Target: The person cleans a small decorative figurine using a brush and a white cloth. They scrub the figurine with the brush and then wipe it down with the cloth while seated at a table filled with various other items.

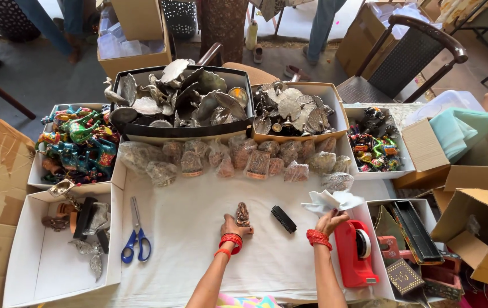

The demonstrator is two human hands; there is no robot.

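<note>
Copper-brown figurine (242,214): stands on the white cloth (187,239), just left of the black brush (283,219).
Left hand (235,226): fingers closed round the base of the figurine, just left of the brush; red bangles at the wrist.
Right hand (332,220): just right of the brush, pinching a wad of white paper (332,201) that fans out above the fingers; red bangles at the wrist.
Brush: lies slantwise on the cloth between the two hands, touched by neither.
Tape dispenser (354,252): red, right of the brush, beside the right forearm, at the cloth's edge.
Scissors (136,239): blue handles, well left of the brush, blades pointing away from the person.
Wrapped pieces (238,157): a row of small clear-bagged items beyond the brush, along the far edge of the cloth.
Black tray (181,100): beyond the wrapped row, far left of the brush, heaped with silvery metal pieces.
White box (296,108): beyond the brush, beside the black tray, also full of silvery pieces.
Painted figures (78,142): bright green, blue and red, in a box far left of the brush.
Left box (44,256): white, left of the scissors, holding a few metal bits.
Cardboard cartons (478,228): far right of the brush, open.
</note>
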